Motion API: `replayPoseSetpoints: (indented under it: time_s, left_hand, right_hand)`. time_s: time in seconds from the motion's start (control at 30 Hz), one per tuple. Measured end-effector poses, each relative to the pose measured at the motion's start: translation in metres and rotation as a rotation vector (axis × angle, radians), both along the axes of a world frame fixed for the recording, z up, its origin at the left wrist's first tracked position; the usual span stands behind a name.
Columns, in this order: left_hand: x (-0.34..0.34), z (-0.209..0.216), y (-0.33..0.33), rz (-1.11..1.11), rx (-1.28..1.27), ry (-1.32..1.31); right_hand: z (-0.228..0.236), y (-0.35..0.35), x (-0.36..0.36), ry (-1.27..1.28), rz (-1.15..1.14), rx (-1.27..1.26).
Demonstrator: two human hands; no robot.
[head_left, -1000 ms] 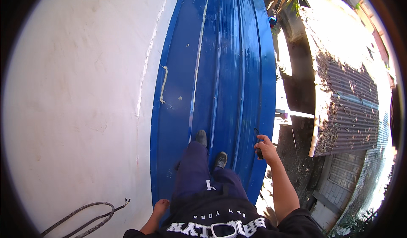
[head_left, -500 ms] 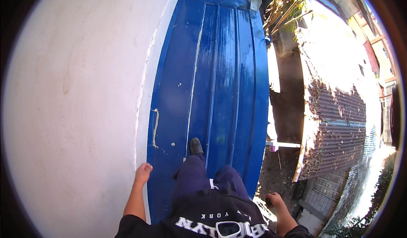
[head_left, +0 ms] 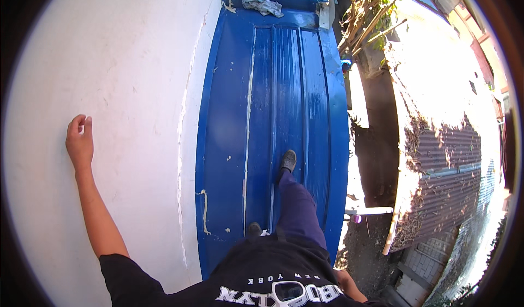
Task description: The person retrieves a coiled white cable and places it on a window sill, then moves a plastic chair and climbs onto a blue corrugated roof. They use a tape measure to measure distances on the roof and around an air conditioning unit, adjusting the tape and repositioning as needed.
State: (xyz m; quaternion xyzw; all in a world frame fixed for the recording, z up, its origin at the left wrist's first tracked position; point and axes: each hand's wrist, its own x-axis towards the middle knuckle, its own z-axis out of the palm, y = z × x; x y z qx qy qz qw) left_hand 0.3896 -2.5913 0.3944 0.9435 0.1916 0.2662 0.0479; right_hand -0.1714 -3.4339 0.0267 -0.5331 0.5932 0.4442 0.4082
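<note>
My left hand (head_left: 80, 143) is held out over the white wall (head_left: 136, 116) on the left, its fingers loosely curled, with a gap to the thumb and nothing held. Whether it touches the wall I cannot tell. Low at my right side, the edge of my right hand (head_left: 344, 279) shows beside the black shirt (head_left: 229, 271); its fingers are hidden. Beneath me runs a ribbed blue metal surface (head_left: 226, 127), and a dark shoe (head_left: 289, 160) is planted forward on it. White-framed glasses (head_left: 289, 293) hang on my shirt.
A crumpled grey cloth (head_left: 262, 4) lies at the far end of the blue surface. Cut branches (head_left: 374, 20) rise beyond its right edge. A drop opens there, with a rusty corrugated roof (head_left: 445, 148) strewn with dry leaves lower down. A pale bar (head_left: 371, 211) spans the gap.
My left hand has swung up and outward over the wall. The right hand, earlier curled round a small dark object, has drawn back. My right foot has stepped forward along the blue surface.
</note>
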Motion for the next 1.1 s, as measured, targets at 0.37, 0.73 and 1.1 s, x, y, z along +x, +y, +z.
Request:
replayPoseSetpoints:
  time_s: [0.37, 0.73, 1.1]
  left_hand:
    - [0.065, 0.038, 0.047, 0.692, -0.431, -0.079]
    - [0.075, -0.003, 0.05, 0.978, -0.229, -0.23]
    - [0.559, -0.083, -0.041, 0.409, -0.088, -0.013]
  right_hand:
    - [0.069, -0.073, 0.647, -0.724, 0.214, -0.018]
    - [0.124, -0.062, 1.005, -0.828, 0.465, -0.043]
    - [0.114, -0.145, 1.15, -0.365, 0.43, -0.144]
